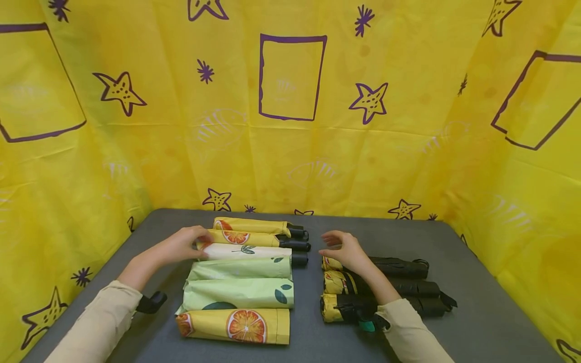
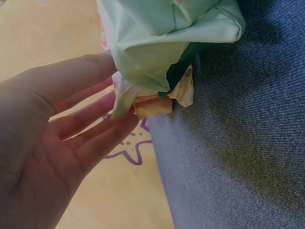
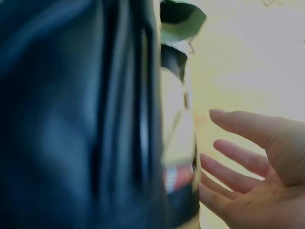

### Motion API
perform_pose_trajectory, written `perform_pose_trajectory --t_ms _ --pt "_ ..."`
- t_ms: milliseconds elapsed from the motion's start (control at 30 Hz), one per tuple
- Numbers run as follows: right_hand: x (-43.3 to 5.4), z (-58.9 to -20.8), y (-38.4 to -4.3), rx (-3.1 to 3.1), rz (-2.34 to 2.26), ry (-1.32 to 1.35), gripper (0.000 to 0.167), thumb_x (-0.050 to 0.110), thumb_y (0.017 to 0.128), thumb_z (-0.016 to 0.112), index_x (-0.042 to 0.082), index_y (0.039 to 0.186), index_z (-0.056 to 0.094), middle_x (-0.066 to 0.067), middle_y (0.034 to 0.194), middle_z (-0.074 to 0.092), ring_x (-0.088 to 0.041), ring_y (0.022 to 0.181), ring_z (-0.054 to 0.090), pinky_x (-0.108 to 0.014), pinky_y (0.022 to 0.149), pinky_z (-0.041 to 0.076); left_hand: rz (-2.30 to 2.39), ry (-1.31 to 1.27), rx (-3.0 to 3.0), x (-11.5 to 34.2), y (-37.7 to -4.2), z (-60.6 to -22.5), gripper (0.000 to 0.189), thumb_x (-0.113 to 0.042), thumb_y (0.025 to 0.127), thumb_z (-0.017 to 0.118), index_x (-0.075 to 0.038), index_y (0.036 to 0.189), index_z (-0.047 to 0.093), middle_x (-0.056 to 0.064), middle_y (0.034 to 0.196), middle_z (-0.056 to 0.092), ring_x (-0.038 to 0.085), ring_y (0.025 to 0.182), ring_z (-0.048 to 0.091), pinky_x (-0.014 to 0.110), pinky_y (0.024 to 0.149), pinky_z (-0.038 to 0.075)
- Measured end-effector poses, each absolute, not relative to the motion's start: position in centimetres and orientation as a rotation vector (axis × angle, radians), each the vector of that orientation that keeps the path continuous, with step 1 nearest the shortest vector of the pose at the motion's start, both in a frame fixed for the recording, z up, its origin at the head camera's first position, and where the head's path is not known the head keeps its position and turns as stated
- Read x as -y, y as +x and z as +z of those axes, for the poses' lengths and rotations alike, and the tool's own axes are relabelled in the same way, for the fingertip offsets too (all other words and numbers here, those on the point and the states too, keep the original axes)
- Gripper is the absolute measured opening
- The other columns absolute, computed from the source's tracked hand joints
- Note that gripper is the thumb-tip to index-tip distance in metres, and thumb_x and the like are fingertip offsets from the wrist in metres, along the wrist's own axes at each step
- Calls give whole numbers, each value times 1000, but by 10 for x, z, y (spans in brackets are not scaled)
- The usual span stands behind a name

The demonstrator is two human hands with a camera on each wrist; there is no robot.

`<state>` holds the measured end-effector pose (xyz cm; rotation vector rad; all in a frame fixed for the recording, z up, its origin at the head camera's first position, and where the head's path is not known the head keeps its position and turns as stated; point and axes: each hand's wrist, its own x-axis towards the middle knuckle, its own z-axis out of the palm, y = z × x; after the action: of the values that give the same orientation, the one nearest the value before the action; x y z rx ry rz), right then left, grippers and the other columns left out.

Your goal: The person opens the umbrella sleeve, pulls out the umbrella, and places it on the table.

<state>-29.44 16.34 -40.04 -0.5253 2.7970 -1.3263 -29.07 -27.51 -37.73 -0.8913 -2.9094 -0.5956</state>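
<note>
Since six light-patterned umbrellas (image 1: pixel 240 291) and three black-and-yellow umbrellas (image 1: pixel 415 289) lie in columns, I judge only straightening remains: left hand (image 1: pixel 185 245) at the former, right hand (image 1: pixel 345 249) by the latter (both loosely spread).

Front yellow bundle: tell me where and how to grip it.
Probably grip the yellow bundle around mid-length, coming from the near side and above. It lies sideways with its near long edge free, while a green bundle crowds its far edge.
</note>
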Motion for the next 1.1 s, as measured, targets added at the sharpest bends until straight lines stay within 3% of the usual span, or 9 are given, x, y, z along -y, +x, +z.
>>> perform_pose_trajectory --t_ms 300,633,1100 --pt "-127 -406 -295 -2750 -1346 -553 40 13 84 75 3 121 65 -16 122 66 -35 116 60 -48 99 50 -606 -923 2878 277 -293 -382 29 -11 76 80 0 102 70 8 95 68 23 88 63 34 76 53" --pt "-108 -411 -293 -2810 -1237 -694 35 12 82 77 1 114 68 -17 113 66 -35 101 64 -42 83 56 -621 -945 2865 278 -294 -387 29 -12 75 82 -2 100 70 5 93 67 18 86 61 31 74 52" --pt "-95 -421 -293 -2887 -1004 -744 39 0 73 81 -3 110 69 -19 113 65 -36 109 60 -51 96 49 -651 -981 2868 279 -296 -388 30 -7 75 81 -1 101 70 7 95 67 19 85 62 24 68 52"
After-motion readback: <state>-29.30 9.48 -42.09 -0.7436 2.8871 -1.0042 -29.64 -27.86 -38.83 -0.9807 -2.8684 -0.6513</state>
